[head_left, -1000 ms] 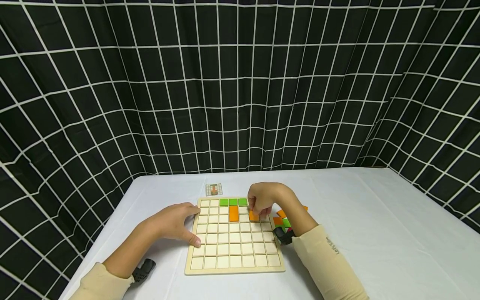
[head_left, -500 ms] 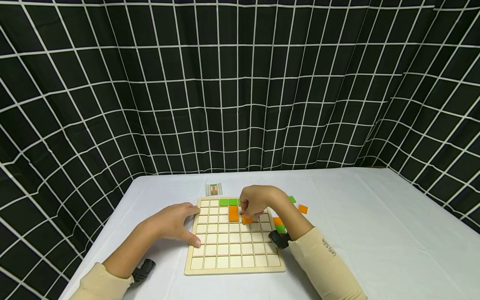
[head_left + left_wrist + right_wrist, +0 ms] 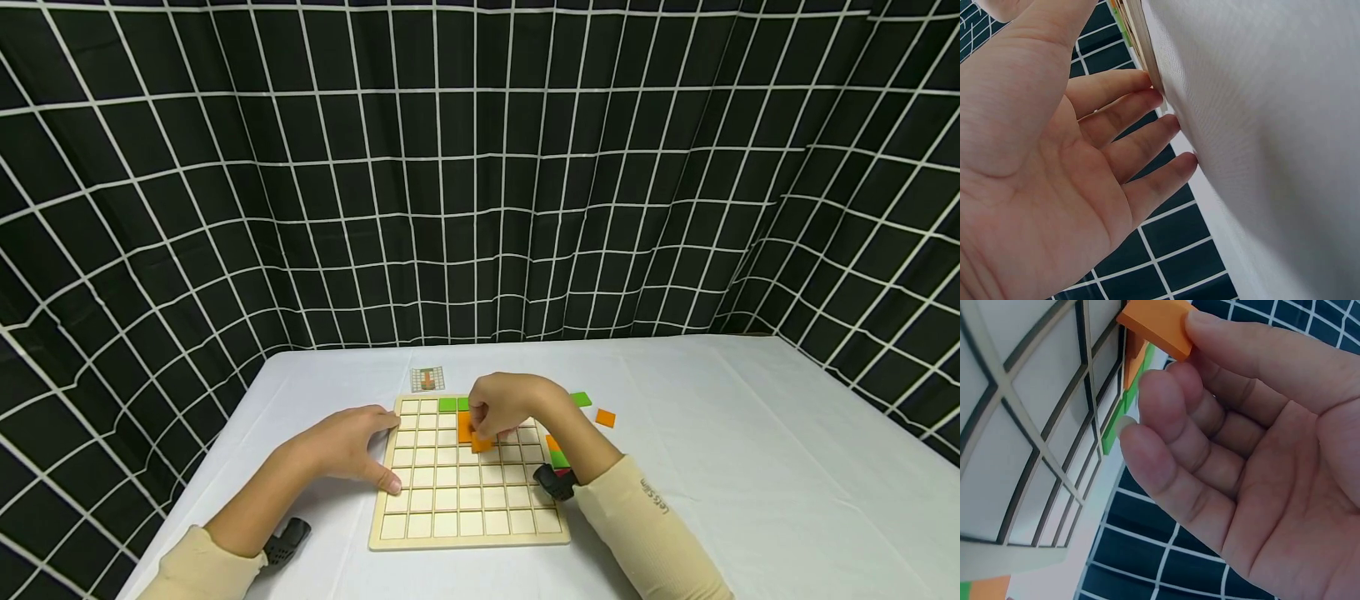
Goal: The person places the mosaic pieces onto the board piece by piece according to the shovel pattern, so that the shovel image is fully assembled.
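Over bd, R hand pinches orange tile, partly hiding green row in head view; L hand spread @ edge.

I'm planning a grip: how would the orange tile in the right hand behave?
The orange tile is probably stiff, its edges looking straight and crisp. It seems light: the right hand holds just one end. Flat and thin, it would likely slide, not roll.

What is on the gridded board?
On the board: green tiles in its far row, an orange piece nearer. The right hand pinches an orange tile over it, hiding part of it.
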Demonstrator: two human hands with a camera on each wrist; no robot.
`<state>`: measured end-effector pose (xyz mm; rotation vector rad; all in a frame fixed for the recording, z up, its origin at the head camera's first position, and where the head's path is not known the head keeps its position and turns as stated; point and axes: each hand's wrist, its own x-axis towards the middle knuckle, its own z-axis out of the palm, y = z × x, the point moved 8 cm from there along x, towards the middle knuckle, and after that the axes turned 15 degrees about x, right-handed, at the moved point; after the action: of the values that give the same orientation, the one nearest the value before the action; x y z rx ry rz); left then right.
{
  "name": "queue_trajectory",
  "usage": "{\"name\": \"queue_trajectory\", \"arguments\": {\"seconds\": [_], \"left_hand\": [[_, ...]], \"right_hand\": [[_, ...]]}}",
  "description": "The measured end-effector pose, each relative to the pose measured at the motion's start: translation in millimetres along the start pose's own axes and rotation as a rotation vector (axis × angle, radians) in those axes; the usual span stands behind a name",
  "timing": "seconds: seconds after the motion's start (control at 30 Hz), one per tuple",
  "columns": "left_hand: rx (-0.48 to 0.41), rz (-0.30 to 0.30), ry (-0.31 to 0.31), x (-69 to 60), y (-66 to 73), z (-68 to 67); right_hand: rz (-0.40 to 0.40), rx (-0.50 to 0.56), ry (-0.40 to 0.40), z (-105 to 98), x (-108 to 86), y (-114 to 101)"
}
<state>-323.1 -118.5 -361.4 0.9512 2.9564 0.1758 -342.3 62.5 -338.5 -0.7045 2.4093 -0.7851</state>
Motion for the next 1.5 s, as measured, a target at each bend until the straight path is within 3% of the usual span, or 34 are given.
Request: {"name": "queue_trajectory", "arguments": {"seconds": [0.33,1.1,1.3,1.5], "left_hand": [[-0.002,-0.002,0.000,0.0,-0.4,-0.7],[-0.014,0.002,-0.001,-0.2,-0.7,0.1],[-0.010,-0.002,-0.008,-0.1,-1.3,0.5],[-0.010,-0.005,-0.014,0.0,-0.6,0.8]], "right_hand": [[-0.071,-0.094,0.027,5,2.6,-12],[-0.084,-0.143,0.104,7,9.3,-16],[-0.081,-0.161,0.070,12,10.2,-16],[-0.026,-0.135,0.033,20,11.0,-12]]}}
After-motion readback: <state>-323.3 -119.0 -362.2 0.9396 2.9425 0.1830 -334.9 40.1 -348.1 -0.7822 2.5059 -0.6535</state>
